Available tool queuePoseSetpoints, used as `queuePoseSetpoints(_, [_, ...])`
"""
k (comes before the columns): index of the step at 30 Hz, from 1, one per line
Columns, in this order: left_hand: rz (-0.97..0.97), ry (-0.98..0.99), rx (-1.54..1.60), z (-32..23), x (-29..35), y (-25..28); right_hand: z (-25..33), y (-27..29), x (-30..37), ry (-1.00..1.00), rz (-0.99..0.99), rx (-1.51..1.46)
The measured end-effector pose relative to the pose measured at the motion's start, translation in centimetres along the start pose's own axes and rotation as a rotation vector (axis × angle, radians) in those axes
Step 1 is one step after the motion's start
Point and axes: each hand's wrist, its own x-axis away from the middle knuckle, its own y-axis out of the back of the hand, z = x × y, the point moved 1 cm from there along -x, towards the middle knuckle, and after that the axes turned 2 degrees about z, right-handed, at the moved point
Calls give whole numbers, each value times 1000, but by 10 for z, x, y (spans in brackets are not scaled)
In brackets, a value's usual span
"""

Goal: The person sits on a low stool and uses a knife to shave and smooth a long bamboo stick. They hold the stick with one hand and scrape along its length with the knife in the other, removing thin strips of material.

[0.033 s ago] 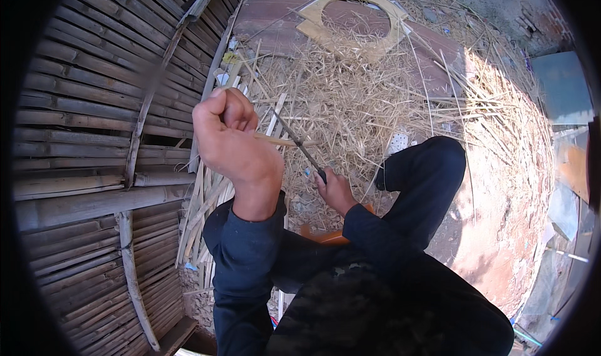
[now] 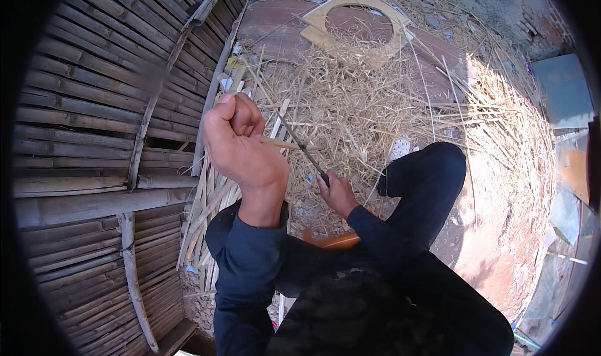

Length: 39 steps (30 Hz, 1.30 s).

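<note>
On my feed I see a knife [image 2: 302, 146] with a dull, dark metal blade, a pale, fibrous wooden strip [image 2: 282, 144], rough, dry shavings [image 2: 354, 99], matt dark cloth on the sleeves [image 2: 247, 256], and a wall [image 2: 87, 109] of weathered, matt bamboo; the orange object [image 2: 341, 241] looks smooth and glossy

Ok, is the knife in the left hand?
No, the right hand grips the knife, while the left hand holds a thin bamboo strip.

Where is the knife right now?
In the head view, the knife is central, its handle in the right hand, blade crossing a pale strip.
</note>
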Motion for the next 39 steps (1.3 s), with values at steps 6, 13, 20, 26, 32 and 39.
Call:
queuePoseSetpoints(6, [-88, 4, 24, -5, -24, 7, 62, 7, -4, -188, 253, -700])
queuePoseSetpoints(13, [-59, -13, 45, -2, -15, 7, 117, 41, 14, 112, 40, -401])
queuePoseSetpoints(20, [-89, -23, 59, -5, -27, 11, -9, -20, -5, -99, 111, -290])
queuePoseSetpoints(26, [-32, 16, 52, -2, -25, 9, 80, 14, -6, -62, 180, -702])
queuePoseSetpoints(32, [0, -22, 53, 0, -20, 9, 138, 43, 9, 181, 24, -503])
queuePoseSetpoints(39, [-47, -8, 61, -4, -29, 19, -3, -28, -25, -62, 128, -289])
